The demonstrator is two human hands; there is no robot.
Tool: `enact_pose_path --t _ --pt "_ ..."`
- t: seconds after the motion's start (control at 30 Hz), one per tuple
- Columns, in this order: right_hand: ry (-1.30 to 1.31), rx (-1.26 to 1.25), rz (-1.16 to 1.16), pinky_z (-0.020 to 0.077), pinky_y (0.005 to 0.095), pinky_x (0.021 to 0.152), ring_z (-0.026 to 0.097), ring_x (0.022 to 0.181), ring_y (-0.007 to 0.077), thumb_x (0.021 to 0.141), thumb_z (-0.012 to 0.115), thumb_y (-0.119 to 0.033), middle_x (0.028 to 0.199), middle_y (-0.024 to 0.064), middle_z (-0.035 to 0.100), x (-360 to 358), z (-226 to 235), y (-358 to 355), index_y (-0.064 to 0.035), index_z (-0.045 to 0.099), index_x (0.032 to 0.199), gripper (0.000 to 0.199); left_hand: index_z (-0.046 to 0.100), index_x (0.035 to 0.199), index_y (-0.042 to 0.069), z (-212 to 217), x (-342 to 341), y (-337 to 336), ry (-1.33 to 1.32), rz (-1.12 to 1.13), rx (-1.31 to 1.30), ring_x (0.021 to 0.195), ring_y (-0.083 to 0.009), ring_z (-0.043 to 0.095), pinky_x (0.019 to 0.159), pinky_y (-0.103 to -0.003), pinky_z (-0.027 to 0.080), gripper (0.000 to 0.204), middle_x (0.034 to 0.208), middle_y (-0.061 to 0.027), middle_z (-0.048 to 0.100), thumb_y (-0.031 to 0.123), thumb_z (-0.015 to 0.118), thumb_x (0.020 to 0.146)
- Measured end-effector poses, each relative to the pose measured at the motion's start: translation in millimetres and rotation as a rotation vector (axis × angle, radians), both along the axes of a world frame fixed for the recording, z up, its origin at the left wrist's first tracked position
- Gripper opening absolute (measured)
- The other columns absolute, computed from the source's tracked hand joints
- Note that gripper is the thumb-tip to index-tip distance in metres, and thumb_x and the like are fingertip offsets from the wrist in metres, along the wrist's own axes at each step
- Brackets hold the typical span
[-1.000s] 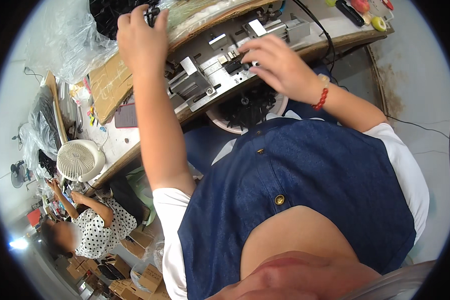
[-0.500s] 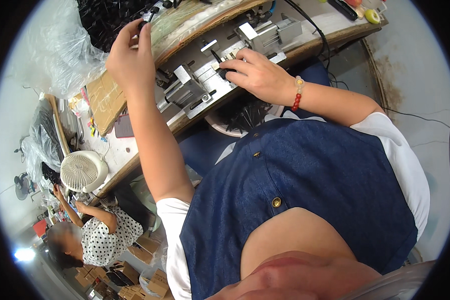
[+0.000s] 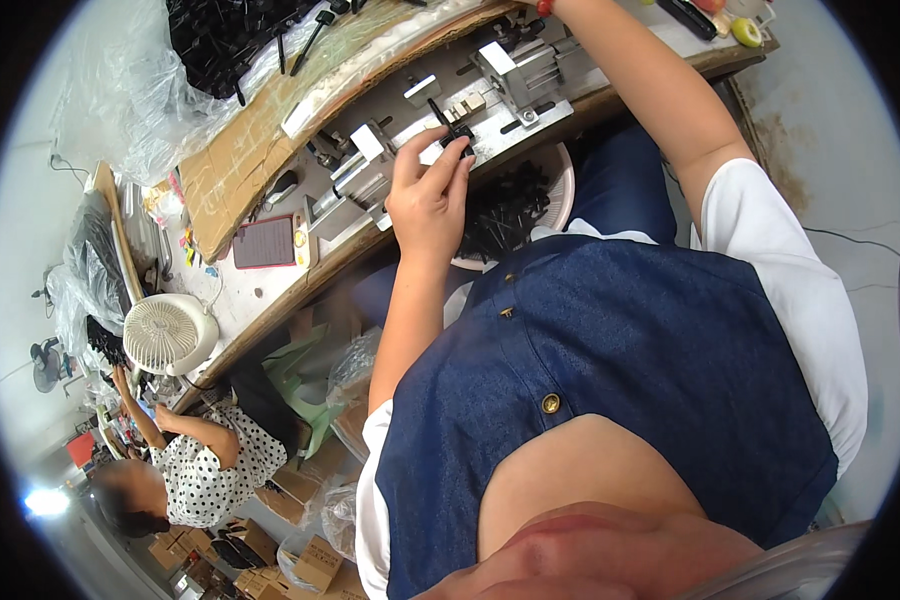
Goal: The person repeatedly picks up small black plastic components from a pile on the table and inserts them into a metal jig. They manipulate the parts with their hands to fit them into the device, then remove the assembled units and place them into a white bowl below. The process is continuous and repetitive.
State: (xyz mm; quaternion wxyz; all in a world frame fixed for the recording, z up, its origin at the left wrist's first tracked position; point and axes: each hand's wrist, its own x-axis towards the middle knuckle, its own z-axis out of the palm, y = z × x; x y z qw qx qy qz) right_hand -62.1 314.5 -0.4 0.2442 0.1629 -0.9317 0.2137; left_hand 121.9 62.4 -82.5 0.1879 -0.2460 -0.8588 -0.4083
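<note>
My left hand (image 3: 428, 195) is raised over the near edge of the workbench and pinches a small black plastic part (image 3: 456, 126) between thumb and fingers. The part sits just above the metal jig (image 3: 515, 68), which is made of several steel blocks on a plate. My right forearm (image 3: 650, 90) stretches up and away over the jig. Only the wrist with a red bracelet (image 3: 543, 6) shows at the top edge; the hand itself is cut off. A pink basin (image 3: 560, 195) of black parts rests on my lap under the bench edge.
A clear bag of black parts (image 3: 225, 40) lies at the bench's back left, beside cardboard sheets (image 3: 235, 175). A dark red phone (image 3: 265, 242) and a white fan (image 3: 165, 333) stand further left. Another person in a dotted top (image 3: 205, 462) sits at lower left among boxes (image 3: 315, 560).
My left hand came down from the bag of black parts to the jig, now holding a black part. My right hand left the jig and reached up out of the picture.
</note>
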Motion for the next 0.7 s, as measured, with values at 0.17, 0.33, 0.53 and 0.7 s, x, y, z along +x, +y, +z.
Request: enact_pose_path --t 0.17,0.33,0.53,0.7 --pt "0.057 -0.099 0.056 0.0542 0.0443 0.087 0.069 0.097 0.0361 0.087 0.070 -0.018 0.100 0.0193 0.072 11 2 8 -0.0025 0.074 0.101 0.021 0.077 0.115 0.014 -8 0 9 0.027 0.028 -0.059 0.082 -0.0210 0.074 0.072 -0.032 0.060 0.026 0.127 -0.0068 0.072 0.013 0.078 0.089" --pt "-0.054 -0.372 0.064 0.0537 0.0409 0.085 0.069 0.092 0.0321 0.090 0.069 -0.012 0.097 0.0164 0.071 100 28 -5 -0.0002 0.071 0.103 0.018 0.076 0.117 0.013 14 -1 7 -0.062 0.025 -0.027 0.086 -0.0217 0.074 0.070 -0.031 0.060 0.028 0.122 -0.0084 0.073 0.013 0.078 0.089" --pt "0.105 -0.173 0.375 0.0485 0.0361 0.097 0.060 0.112 0.0273 0.091 0.073 -0.015 0.120 0.0072 0.066 179 -18 -25 -0.0071 0.069 0.106 0.017 0.078 0.108 0.009 88 -92 -4 0.307 0.216 -0.043 0.064 -0.0189 0.060 0.066 -0.034 0.051 0.021 0.079 -0.0054 0.068 0.023 0.076 0.093" --pt "0.044 -0.065 0.429 0.0503 0.0371 0.096 0.056 0.110 0.0274 0.090 0.068 -0.014 0.123 0.0061 0.064 195 -57 -53 -0.0071 0.067 0.105 0.016 0.078 0.109 0.011 106 -172 -21 0.168 0.450 -0.548 0.080 -0.0259 0.066 0.075 -0.038 0.053 0.036 0.089 -0.0083 0.072 0.042 0.071 0.091"
